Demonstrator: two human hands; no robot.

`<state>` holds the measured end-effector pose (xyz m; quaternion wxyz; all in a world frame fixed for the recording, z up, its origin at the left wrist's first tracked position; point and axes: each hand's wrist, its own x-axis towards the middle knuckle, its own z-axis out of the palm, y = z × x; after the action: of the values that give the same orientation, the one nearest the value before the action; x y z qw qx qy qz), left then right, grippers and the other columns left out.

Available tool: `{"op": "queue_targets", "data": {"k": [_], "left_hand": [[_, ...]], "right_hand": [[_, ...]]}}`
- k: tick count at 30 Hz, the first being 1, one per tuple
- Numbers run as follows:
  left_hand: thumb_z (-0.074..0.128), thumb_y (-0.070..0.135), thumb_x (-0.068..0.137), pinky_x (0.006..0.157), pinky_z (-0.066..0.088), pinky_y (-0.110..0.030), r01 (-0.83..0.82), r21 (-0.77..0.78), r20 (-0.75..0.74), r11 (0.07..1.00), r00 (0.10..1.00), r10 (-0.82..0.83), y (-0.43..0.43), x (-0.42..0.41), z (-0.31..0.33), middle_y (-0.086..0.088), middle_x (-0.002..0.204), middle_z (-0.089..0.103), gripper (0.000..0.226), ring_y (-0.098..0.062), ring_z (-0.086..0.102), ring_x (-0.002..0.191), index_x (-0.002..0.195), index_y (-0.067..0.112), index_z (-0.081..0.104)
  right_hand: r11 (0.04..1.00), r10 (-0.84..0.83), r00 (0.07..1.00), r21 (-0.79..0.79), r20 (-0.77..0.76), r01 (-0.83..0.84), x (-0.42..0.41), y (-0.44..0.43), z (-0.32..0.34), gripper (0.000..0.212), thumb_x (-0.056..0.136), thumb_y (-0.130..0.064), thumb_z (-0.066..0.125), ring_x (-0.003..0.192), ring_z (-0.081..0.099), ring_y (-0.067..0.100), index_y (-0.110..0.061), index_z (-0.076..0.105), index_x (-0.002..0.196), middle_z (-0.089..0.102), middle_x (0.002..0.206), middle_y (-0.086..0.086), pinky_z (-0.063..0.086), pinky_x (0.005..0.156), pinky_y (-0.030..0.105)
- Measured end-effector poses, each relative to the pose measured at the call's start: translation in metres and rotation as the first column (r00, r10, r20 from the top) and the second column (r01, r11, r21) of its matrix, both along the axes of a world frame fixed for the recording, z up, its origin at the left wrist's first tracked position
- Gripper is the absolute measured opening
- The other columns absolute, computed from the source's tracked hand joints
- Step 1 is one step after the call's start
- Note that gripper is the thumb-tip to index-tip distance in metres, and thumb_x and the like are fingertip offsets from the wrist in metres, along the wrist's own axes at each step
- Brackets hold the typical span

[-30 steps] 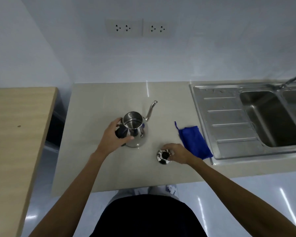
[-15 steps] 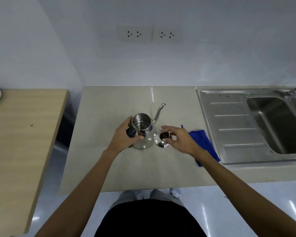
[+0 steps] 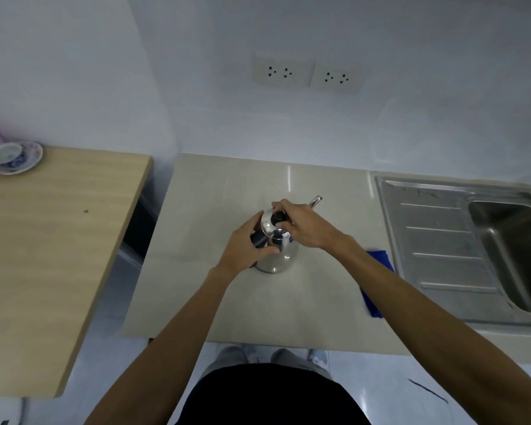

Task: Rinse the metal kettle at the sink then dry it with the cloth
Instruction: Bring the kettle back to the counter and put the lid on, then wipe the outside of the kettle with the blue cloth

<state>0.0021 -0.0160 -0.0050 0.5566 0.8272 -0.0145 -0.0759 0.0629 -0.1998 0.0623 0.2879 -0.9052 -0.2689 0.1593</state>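
The shiny metal kettle stands upright on the beige counter, its thin spout pointing away to the right. My left hand grips its black handle at the left side. My right hand holds the metal lid by its black knob, tilted over the kettle's mouth. The blue cloth lies on the counter to the right, mostly hidden behind my right forearm. The steel sink with its drainboard and basin is at the far right.
A wooden table stands to the left with a gap between it and the counter. On its far corner sit a patterned cup and saucer beside something pink. Two wall sockets are above the counter.
My right hand picked the lid up from the counter and carried it left and up onto the kettle's mouth. My left hand stayed on the handle. The view shifted left.
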Motion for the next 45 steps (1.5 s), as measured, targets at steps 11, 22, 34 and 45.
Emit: {"op": "queue_targets", "data": {"k": [11,22,34,45], "left_hand": [[0.094,0.021,0.065,0.082,0.042,0.000,-0.049,0.001,-0.033,0.999,0.998,0.049,0.000,0.001,-0.008,0.029,0.113,0.058,0.100,0.016,0.058,0.099,0.150,0.023,0.042],[0.093,0.024,0.066,0.092,0.048,-0.018,-0.062,0.028,-0.034,0.998,0.997,0.063,-0.001,0.003,-0.008,0.030,0.109,0.057,0.099,0.008,0.059,0.098,0.151,0.023,0.042],[0.092,0.032,0.067,0.096,0.050,-0.026,-0.039,0.062,-0.019,0.997,0.999,0.041,-0.002,0.005,-0.008,0.008,0.131,0.063,0.100,-0.012,0.062,0.110,0.151,0.025,0.039],[0.080,0.027,0.081,0.089,0.045,-0.010,-0.244,-0.068,0.100,0.967,0.963,0.250,-0.049,-0.034,0.006,0.017,0.119,0.064,0.057,0.002,0.060,0.112,0.127,0.043,0.051]], "right_hand": [[1.000,0.000,0.998,-0.027,-0.060,-0.002,0.002,0.003,-0.004,0.020,0.100,-0.012,0.050,0.103,0.061,0.034,-0.023,0.033,0.105,0.063,0.124,0.017,0.049,0.083,0.038],[0.999,0.026,0.997,-0.038,-0.068,-0.029,0.011,0.001,-0.005,0.025,0.097,-0.013,0.054,0.105,0.062,0.040,-0.023,0.031,0.101,0.065,0.120,0.026,0.053,0.085,0.046],[0.992,0.031,0.998,-0.119,-0.062,-0.038,0.015,0.005,-0.005,0.024,0.091,-0.004,0.048,0.082,0.061,0.034,-0.021,0.033,0.097,0.065,0.095,0.016,0.055,0.070,0.045],[0.992,0.058,0.987,-0.105,-0.151,-0.074,0.012,-0.012,-0.002,0.029,0.092,-0.012,0.055,0.104,0.067,0.037,-0.032,0.037,0.101,0.067,0.109,0.015,0.057,0.078,0.047]]}}
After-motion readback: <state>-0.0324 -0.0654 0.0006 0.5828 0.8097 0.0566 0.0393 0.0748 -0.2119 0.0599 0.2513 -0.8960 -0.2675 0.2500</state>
